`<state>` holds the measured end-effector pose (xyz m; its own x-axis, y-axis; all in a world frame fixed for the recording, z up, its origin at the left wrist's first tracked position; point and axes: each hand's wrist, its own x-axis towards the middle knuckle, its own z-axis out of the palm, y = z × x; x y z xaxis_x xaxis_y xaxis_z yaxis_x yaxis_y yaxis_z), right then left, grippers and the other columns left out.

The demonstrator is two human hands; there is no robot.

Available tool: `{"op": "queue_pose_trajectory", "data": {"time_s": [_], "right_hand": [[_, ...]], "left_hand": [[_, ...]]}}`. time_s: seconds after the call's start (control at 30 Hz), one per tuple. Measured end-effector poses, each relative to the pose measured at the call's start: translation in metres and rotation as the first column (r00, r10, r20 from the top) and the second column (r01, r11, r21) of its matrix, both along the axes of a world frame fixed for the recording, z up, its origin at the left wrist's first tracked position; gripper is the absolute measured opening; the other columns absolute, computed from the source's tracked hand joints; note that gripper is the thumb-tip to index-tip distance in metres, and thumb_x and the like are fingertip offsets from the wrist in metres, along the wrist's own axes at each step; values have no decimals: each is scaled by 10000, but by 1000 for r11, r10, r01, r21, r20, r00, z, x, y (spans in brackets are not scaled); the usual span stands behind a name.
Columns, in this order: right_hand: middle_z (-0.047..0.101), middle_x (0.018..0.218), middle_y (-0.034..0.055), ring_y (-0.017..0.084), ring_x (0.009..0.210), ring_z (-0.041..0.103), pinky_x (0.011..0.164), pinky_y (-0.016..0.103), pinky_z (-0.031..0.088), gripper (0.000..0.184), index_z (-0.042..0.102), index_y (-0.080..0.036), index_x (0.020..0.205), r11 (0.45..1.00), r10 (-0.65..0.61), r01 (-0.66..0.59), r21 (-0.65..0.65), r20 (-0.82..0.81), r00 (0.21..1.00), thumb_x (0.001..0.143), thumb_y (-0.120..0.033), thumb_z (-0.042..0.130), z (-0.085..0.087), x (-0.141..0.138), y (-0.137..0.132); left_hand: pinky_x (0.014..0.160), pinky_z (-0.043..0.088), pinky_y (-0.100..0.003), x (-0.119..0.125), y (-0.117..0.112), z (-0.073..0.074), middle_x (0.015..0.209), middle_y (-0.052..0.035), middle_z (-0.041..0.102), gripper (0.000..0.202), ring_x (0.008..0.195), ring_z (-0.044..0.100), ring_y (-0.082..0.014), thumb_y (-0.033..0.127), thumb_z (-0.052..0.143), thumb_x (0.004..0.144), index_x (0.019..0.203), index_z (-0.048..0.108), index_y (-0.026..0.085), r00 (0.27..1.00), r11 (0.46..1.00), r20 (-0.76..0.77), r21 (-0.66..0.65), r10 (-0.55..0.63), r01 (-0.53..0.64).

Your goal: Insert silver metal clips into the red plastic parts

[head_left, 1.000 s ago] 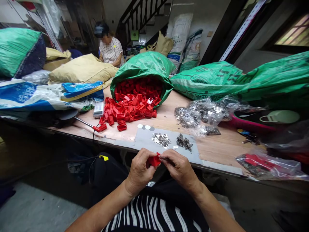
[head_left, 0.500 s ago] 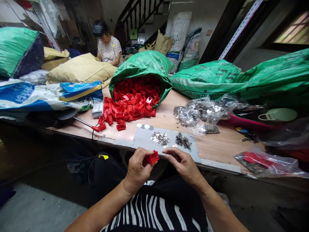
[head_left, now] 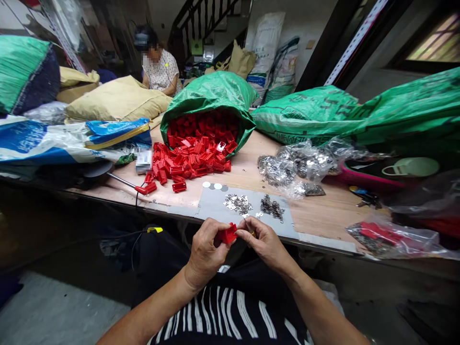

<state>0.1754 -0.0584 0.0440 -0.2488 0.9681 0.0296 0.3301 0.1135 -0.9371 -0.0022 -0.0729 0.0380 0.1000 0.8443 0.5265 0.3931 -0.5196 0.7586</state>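
My left hand point(head_left: 207, 247) is closed around a small red plastic case point(head_left: 229, 233), open side showing, held just off the table's front edge. The fingers of my right hand point(head_left: 261, 239) are pinched together at the right end of that case. Whatever they grip is too small to make out; a yellowish bit shows beneath the fingers. On a grey mat point(head_left: 208, 203) in front of my hands lie a pile of flat silvery metal pieces point(head_left: 237, 204) and a darker pile of small metal parts point(head_left: 272, 208).
A green sack point(head_left: 219, 88) spills many red cases point(head_left: 194, 155) onto the table. Clear bags of metal parts point(head_left: 287, 165) lie to the right. A red-handled tool point(head_left: 145, 188) rests at the left edge. Across the table sits another person point(head_left: 160, 69).
My right hand has moved left, and its fingertips now meet the red case. My left hand keeps its hold on the case. The view has shifted slightly.
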Motion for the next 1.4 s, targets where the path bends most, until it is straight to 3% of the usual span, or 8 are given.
{"op": "queue_pose_trajectory", "data": {"time_s": [0.1,0.27,0.4,0.53,0.77,1.0,1.2,1.4], "right_hand": [[532,755,-23,102,621,485,555,214,418,263,526,-196,859,993,11,-27,-114,-139,990,814,-435,627,-3,-2,2],[509,811,-26,112,748,504,686,237,432,271,487,-196,855,989,43,-71,-131,-206,978,789,-381,674,-10,-3,5],[462,762,-45,99,691,460,636,224,395,308,461,-200,831,978,56,-104,-179,-258,964,784,-419,672,-17,-3,2],[499,776,-42,77,589,405,522,204,312,379,468,-205,972,927,36,-157,-341,-334,942,774,-455,672,-20,-2,-6],[519,785,-35,63,563,388,507,204,266,453,470,-206,1042,863,35,-248,-440,-438,898,741,-433,722,-19,6,-12],[482,741,-54,48,525,333,454,190,205,442,468,-212,987,803,26,-336,-493,-534,845,690,-343,769,-29,6,-17],[419,678,-80,43,491,286,430,187,199,393,436,-211,866,825,2,-302,-478,-531,847,683,-333,761,-29,2,-19],[417,655,-76,57,511,293,466,201,210,332,458,-202,856,886,40,-210,-413,-383,923,752,-405,700,-26,-2,-11]], "left_hand": [[652,459,-246,1,0,-1,814,-21,646,202,741,589,-148,113,668,757,932,626,205,999,999,15,-12,-36,36],[661,463,-247,3,-3,-6,804,-17,642,198,742,590,-148,102,671,750,914,625,204,997,996,44,-50,-70,72],[652,459,-247,2,-6,-13,809,-21,630,216,731,584,-147,97,691,729,911,631,195,995,990,59,-109,-81,87],[623,443,-243,0,-9,-17,777,-14,618,204,694,567,-143,160,743,708,885,647,191,990,972,93,-199,-108,125],[612,432,-240,0,-10,-25,783,-16,613,246,693,574,-143,239,796,671,868,663,179,972,935,197,-305,-125,182],[644,434,-251,-10,-5,-36,788,-27,639,313,707,581,-148,307,829,628,869,680,173,890,871,357,-293,-282,394],[679,443,-258,-11,-4,-42,818,-31,649,316,744,595,-156,277,836,622,878,679,178,878,869,385,-283,-285,406],[657,445,-249,-7,-1,-44,777,-16,628,291,703,579,-142,293,821,640,846,660,166,891,864,419,-370,-172,341]]}}
